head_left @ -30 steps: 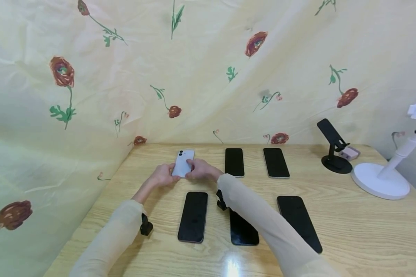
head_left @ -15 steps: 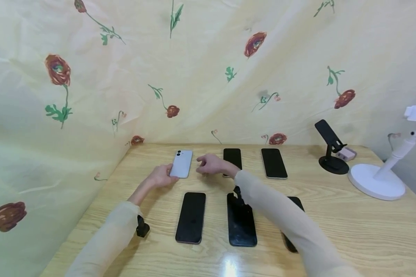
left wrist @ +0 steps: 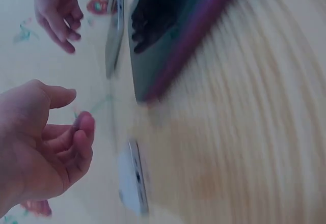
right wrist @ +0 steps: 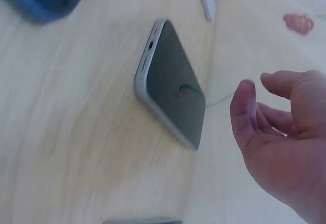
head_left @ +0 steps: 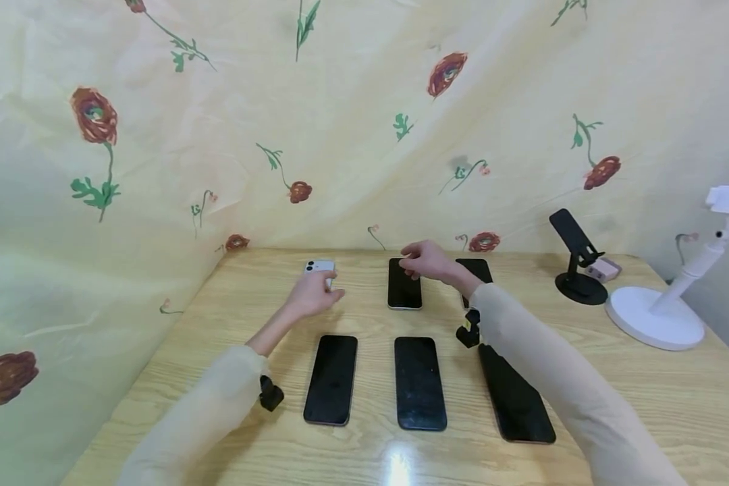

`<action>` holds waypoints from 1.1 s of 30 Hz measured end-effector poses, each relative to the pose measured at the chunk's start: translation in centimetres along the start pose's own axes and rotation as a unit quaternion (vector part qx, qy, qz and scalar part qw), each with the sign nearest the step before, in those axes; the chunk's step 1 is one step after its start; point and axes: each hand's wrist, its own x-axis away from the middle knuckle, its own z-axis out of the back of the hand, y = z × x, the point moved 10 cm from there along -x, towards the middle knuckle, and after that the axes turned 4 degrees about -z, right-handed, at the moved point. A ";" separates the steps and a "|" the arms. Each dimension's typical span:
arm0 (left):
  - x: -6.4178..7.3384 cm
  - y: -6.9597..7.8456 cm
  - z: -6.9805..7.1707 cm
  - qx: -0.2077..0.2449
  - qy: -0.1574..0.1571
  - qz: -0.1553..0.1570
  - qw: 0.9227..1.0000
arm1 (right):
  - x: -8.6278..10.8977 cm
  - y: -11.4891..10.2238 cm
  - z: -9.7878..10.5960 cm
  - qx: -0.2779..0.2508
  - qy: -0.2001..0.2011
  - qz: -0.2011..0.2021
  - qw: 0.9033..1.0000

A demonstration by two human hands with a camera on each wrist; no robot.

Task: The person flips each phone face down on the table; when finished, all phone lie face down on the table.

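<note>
A light-coloured smartphone (head_left: 320,265) lies back up, camera lenses showing, at the back left of the table. My left hand (head_left: 312,294) hovers over its near part and hides much of it; in the left wrist view, that hand (left wrist: 48,140) has loosely bent fingers with nothing between them. My right hand (head_left: 428,262) is above the back middle phone (head_left: 404,290), which lies dark screen up. The right wrist view shows this hand (right wrist: 282,132) apart from the phone (right wrist: 175,84), thumb and fingers parted. Another black-screened phone (head_left: 475,270) is partly behind my right forearm.
Nearer me, a row of phones lies screen up: left (head_left: 331,379), middle (head_left: 420,383) and right (head_left: 516,398), the last partly under my right sleeve. A black phone stand (head_left: 577,260), a small pale block (head_left: 603,269) and a white lamp (head_left: 656,317) stand at the back right.
Both hands have let go of the light-coloured phone. The right hand has moved right to above the back middle phone. My left hand has lifted off and shifted slightly right.
</note>
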 end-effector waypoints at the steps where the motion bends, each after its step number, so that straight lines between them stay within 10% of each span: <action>1: -0.4 0.9 -0.6 0.003 -0.009 -0.008 1.000 | 0.2 0.5 0.3 -0.002 0.002 -0.009 1.000; 16: -5.5 6.0 -8.3 -0.042 -0.111 -0.040 0.992 | 0.8 5.8 1.1 -0.065 -0.012 -0.107 0.992; 33: -6.9 7.5 -10.5 -0.096 -0.130 -0.089 0.983 | -0.2 7.0 -0.2 -0.076 -0.022 -0.145 0.986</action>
